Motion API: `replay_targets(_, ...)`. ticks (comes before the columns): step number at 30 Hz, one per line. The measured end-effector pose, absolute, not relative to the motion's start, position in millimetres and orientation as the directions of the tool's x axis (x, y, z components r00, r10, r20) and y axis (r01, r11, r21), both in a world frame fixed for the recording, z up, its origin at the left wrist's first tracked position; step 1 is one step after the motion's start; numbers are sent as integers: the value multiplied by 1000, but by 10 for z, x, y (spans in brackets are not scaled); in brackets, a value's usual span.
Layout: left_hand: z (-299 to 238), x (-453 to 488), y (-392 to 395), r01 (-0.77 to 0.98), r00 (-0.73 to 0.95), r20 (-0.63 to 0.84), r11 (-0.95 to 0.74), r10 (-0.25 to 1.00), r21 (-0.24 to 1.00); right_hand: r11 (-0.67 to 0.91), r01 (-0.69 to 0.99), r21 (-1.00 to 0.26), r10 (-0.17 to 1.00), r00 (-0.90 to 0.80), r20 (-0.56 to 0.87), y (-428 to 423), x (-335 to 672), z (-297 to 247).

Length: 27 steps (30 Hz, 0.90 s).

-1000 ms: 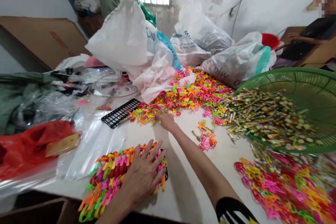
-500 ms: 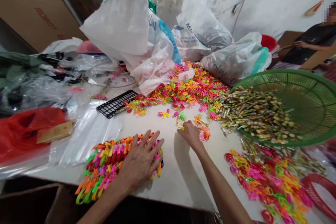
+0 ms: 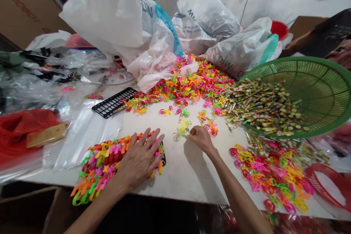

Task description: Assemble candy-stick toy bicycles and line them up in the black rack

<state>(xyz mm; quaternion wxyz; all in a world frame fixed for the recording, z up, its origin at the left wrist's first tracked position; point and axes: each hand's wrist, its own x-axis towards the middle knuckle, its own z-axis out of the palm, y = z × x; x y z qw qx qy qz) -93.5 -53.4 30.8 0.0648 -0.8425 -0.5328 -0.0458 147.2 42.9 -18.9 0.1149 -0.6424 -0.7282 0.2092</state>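
Note:
My left hand [image 3: 139,161] lies spread, palm down, over a black rack [image 3: 163,155] filled with rows of small bright plastic pieces [image 3: 112,150] in orange, pink, green, red and yellow. To its right, my right hand [image 3: 202,139] is closed in a pinch just above the white table [image 3: 175,175]. At its fingertips is a blurred yellow plastic piece [image 3: 183,129] with a ring-like part. A few loose pieces [image 3: 210,128] lie close beyond that hand.
A heap of coloured plastic pieces [image 3: 192,84] spreads at the back. On the right stands a green basket [image 3: 323,98] with many candy-filled tubes [image 3: 268,106]. Another pile [image 3: 274,175] lies at the right front. A black grid rack [image 3: 113,102] and clear bags [image 3: 90,131] are at left.
The view has shifted slightly. The yellow piece now shows farther out from my right fingertips, to their left. My left hand stays spread over the filled rack.

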Motion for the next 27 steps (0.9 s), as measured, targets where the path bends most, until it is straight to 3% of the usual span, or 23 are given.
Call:
replay_targets(2,301,-931,-533,906,422,152,-418,894,-61,12,676,-736,980,-153,-125,356,1386,-295)
replay_targets(4,293,-929,-531,908,418,164,-413,893,-65,-56,473,-880,970,-182,-159,279,1264,-394)
replay_targets(11,288,-933,-518,898,439,141,-424,888,-119,-163,145,-976,931,-304,-201,220,764,-417)
replay_targets(15,288,-929,-512,900,432,125,-420,893,-115,-270,-117,-956,888,-414,-200,277,597,-427)
replay_targets(17,282,-930,-511,902,430,124,-419,894,-102,-201,-66,-977,885,-441,-153,298,564,-455)
replay_targets(19,273,-936,-509,905,425,118,-418,897,-82,-16,141,-990,898,-434,-76,304,550,-464)
replay_targets(21,266,-945,-508,906,422,110,-418,900,-61,229,392,-891,883,-470,21,288,537,-434)
replay_targets(23,265,-951,-506,907,421,101,-419,901,-45,413,541,-733,831,-554,59,264,521,-370)
replay_targets(25,273,-953,-504,905,426,85,-425,901,-32,498,595,-631,782,-623,29,270,517,-292)
replay_targets(27,285,-950,-502,905,426,69,-426,902,-24,506,607,-613,744,-667,-46,352,557,-217)
